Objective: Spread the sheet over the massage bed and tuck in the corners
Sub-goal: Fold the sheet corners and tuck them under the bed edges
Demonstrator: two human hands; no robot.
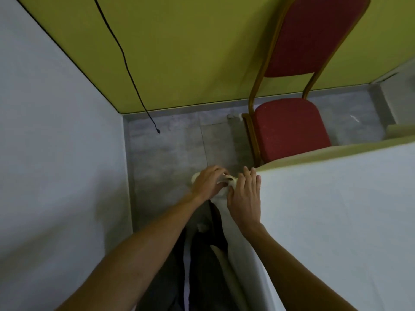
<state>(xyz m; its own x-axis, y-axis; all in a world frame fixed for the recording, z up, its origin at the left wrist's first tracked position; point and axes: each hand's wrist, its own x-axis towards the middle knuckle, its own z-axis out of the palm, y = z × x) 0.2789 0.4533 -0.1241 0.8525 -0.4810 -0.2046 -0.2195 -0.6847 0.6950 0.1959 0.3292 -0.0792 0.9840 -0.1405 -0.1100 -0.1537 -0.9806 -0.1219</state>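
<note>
A white sheet (341,212) lies flat over the massage bed (318,154), which fills the right side of the view; the bed's pale yellow edge shows along the far side. At the bed's near left corner the sheet bunches into a small wad. My left hand (207,181) grips that bunched corner of the sheet from the left, fingers curled round it. My right hand (244,196) lies on the bed corner with fingers straight, pressing the sheet down beside the wad. The sheet's side hangs down along the bed below my right forearm.
A red padded chair (289,129) with a wooden frame stands just behind the bed corner against the yellow-green wall. A black cable (125,63) hangs down that wall to the grey floor (170,149). A pale wall (56,153) closes the left side. My dark trousers show below.
</note>
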